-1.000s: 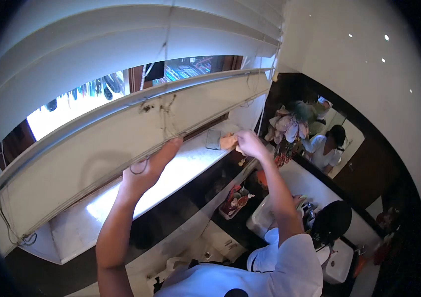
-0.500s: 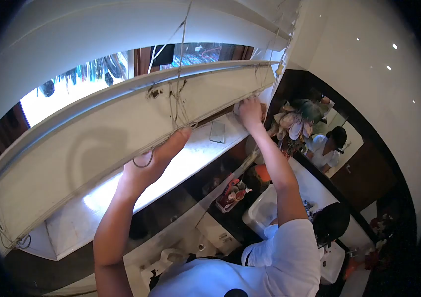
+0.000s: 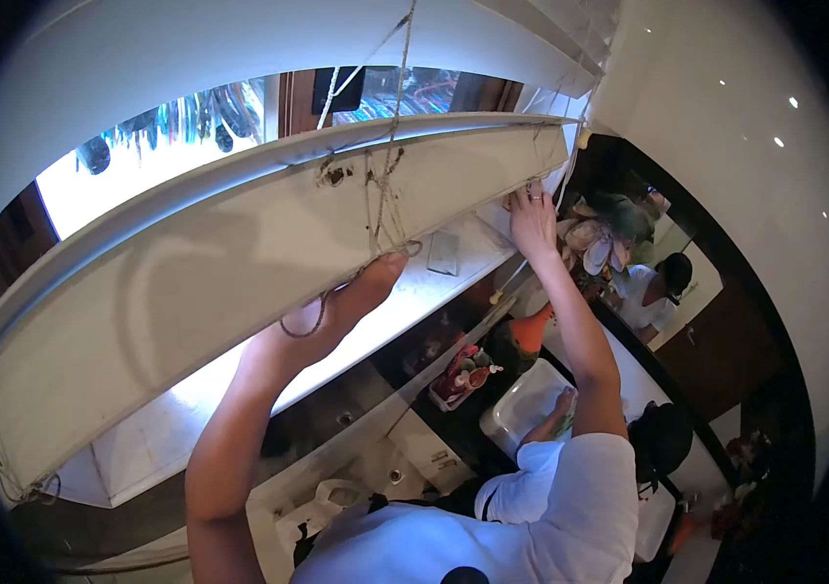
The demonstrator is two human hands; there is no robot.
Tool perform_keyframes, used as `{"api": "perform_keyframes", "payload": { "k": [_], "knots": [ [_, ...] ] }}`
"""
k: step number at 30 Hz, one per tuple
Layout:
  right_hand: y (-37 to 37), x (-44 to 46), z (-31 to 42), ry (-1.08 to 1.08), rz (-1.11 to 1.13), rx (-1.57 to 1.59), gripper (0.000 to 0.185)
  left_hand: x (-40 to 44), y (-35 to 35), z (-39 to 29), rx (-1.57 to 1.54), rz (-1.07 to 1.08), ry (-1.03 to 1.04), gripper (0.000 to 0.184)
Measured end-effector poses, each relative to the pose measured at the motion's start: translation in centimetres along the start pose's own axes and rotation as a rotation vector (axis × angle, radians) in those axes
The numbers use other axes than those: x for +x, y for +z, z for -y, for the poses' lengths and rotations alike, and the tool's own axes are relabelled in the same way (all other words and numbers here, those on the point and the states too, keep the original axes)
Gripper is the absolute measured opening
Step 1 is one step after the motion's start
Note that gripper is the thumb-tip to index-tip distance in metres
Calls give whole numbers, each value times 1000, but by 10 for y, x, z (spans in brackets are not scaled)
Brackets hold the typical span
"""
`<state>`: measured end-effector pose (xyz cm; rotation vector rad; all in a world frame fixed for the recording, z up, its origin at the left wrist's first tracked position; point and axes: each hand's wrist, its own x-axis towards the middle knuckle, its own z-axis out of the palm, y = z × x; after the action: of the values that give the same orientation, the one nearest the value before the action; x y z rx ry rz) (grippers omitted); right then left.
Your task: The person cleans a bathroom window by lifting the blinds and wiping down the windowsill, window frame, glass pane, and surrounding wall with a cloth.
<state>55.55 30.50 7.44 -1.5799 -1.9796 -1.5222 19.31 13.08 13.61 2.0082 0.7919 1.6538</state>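
Note:
A wide, off-white blind slat (image 3: 210, 263) stretches across the window, its face marked with dark stains. Thin cords (image 3: 382, 190) hang tangled over it, and one makes a loop across the back of my left hand (image 3: 322, 316). That hand grips the slat's lower edge from below; its fingers are partly hidden behind. Farther right, my right hand (image 3: 534, 224) has its fingers curled at the lower edge near the slat's right end, its fingertips partly out of sight. Between the hands, a small clear rectangular piece (image 3: 443, 253) lies on the white sill (image 3: 156, 428).
Below the sill are a white basin (image 3: 512, 409), a tray of bottles (image 3: 463, 380) and an orange-and-black vase (image 3: 528, 331). Large artificial flowers (image 3: 594, 243) stand by a mirror (image 3: 677, 282). Another person in a black cap (image 3: 663, 438) is beside me, an arm over the basin.
My right hand has moved up from the sill to the slat's lower edge. My left hand keeps its hold. The view has shifted slightly, and the other person's arm now shows over the basin.

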Motion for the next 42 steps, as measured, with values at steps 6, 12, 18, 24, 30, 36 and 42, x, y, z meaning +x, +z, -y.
{"api": "perform_keyframes", "payload": {
  "k": [6,12,18,24,30,36,42],
  "knots": [
    [5,-9,4,-165,100,199,26,2,-1,-4,31,44,-128,19],
    [-15,32,-23,116,-204,56,28,0,-2,1,33,20,35,13],
    [18,-24,35,-21,64,386,31,-2,0,7,-18,48,-17,14],
    [-12,-6,14,821,154,1665,35,2,3,11,-9,23,-45,16],
    [3,-15,-1,959,211,1820,42,2,6,7,-41,-12,-51,17],
    [-35,-31,35,324,51,710,58,0,7,8,-82,-35,-80,18],
    [33,-6,45,206,305,634,40,-3,4,10,-22,31,-52,21]
  ]
}}
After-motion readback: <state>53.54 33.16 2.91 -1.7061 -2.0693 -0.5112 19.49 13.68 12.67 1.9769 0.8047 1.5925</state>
